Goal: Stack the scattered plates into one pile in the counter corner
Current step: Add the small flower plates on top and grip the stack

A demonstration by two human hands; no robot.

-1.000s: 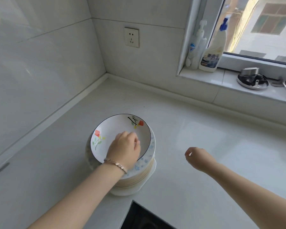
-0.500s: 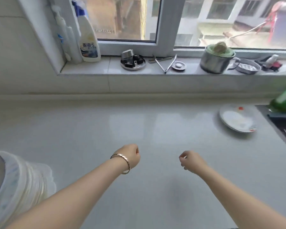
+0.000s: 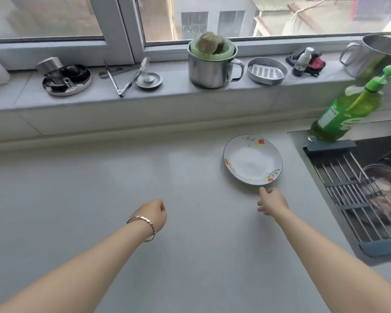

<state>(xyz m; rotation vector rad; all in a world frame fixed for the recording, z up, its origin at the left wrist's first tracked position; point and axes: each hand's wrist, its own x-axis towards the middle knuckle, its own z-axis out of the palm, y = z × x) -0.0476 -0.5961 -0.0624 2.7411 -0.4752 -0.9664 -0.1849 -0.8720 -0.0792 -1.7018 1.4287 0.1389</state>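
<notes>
On the pale grey stone counter [image 3: 99,188], just left of the steel sink [image 3: 357,188], lies the one plate in view: a shallow white ceramic plate with a dark rim and small red-and-yellow flowers [image 3: 252,159], flat and empty. The pile in the corner is out of frame. The right hand [image 3: 271,202] sits just beside the plate's near rim, fingers loosely spread and holding nothing, one fingertip almost at the edge. The left hand [image 3: 154,213], with a rose-gold bracelet, is curled closed over bare counter, well apart from the plate, with nothing visibly in it.

The likely trouble is the rim: lying flush on a smooth surface, the plate may skate toward the sink rather than lift if it is nudged instead of pinched from under the lip.

In the sink, a metal bowl [image 3: 384,188] under the rack holds something pale and indistinct. On the sill, the steel mug [image 3: 209,68] holds green netting and two brownish scrubbers; the round steel dish [image 3: 267,70] holds a small grater.
</notes>
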